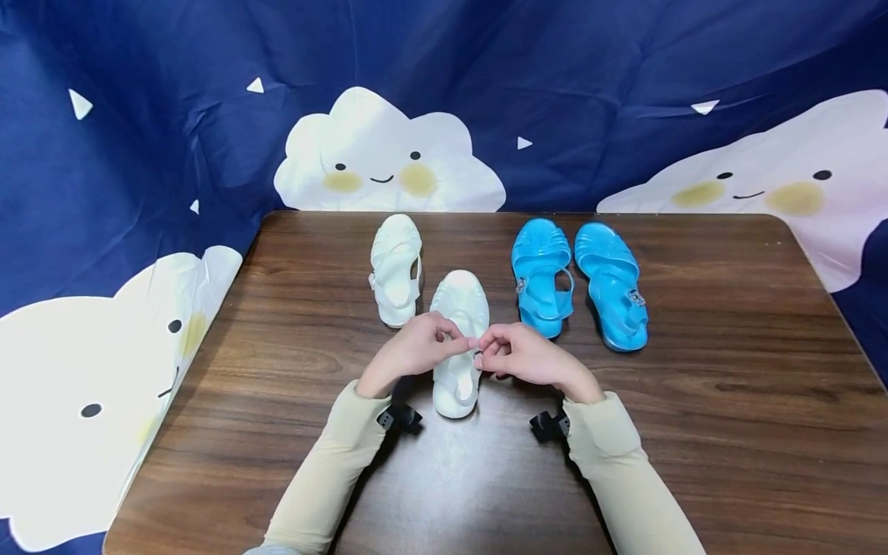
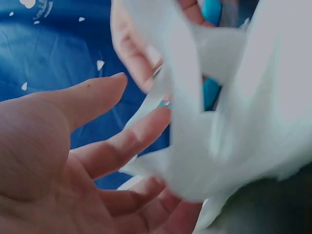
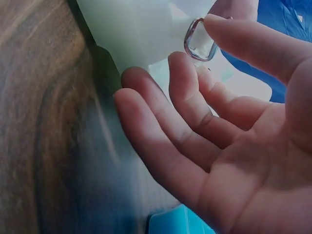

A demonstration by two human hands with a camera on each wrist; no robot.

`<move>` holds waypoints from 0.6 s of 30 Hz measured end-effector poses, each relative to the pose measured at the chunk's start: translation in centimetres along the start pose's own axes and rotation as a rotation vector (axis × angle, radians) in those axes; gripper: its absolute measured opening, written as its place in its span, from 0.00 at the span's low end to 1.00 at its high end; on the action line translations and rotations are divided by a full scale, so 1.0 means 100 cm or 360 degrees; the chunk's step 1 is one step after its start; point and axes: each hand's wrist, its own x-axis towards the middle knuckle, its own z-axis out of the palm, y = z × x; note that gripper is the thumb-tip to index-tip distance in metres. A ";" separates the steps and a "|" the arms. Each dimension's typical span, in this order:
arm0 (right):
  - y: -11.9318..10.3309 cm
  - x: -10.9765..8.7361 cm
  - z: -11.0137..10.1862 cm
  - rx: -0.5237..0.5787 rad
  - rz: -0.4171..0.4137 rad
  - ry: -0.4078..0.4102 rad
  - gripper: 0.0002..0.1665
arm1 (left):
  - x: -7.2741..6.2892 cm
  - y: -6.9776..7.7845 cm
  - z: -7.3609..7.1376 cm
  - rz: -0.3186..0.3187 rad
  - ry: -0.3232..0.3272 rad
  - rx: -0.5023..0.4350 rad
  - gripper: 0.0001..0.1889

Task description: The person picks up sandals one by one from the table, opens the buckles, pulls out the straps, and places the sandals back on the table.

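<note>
Since the fastening is the fiddly part, start there: white sandal (image 1: 459,297) is on the table (image 1: 728,401), toe away from the person, between the two hands, sole side down. Metal buckle (image 3: 189,47) sits at its right side, strap (image 2: 181,97) standing up in a loop near it.

Right hand (image 1: 536,356): thumb on the buckle frame, index just behind it, so the grip reads as a fingertip pinch on the buckle; remaining fingers clear of it. Left hand (image 1: 415,347): fingertips at the strap, thumb apart from the index in the left wrist view. Can't tell if that grip actually holds the strap.

Step looks like buckle work. Advice: right steadies the frame by its edge, flat to the strap, no twisting. Left should take the strap close to the buckle, not mid-loop; soft material will likely fold if pushed from far back. Pull in line with the frame. Fingertips crowd each other, so mind the sight line.

Other white sandal (image 1: 394,254) is farther out, to the left. Blue sandals (image 1: 543,297) are right, near the far side.
</note>
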 end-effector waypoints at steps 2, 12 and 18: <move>0.001 0.001 0.001 0.0009 0.0015 0.0022 0.15 | 0.001 0.001 0.004 -0.0034 0.0006 -0.0011 0.15; 0.000 0.001 0.003 -0.0096 0.0011 0.0085 0.12 | 0.007 -0.007 0.012 -0.0079 -0.0063 -0.0172 0.18; -0.002 0.001 0.003 -0.0126 0.0037 0.0085 0.11 | 0.010 -0.019 0.011 -0.0045 -0.0176 -0.0428 0.20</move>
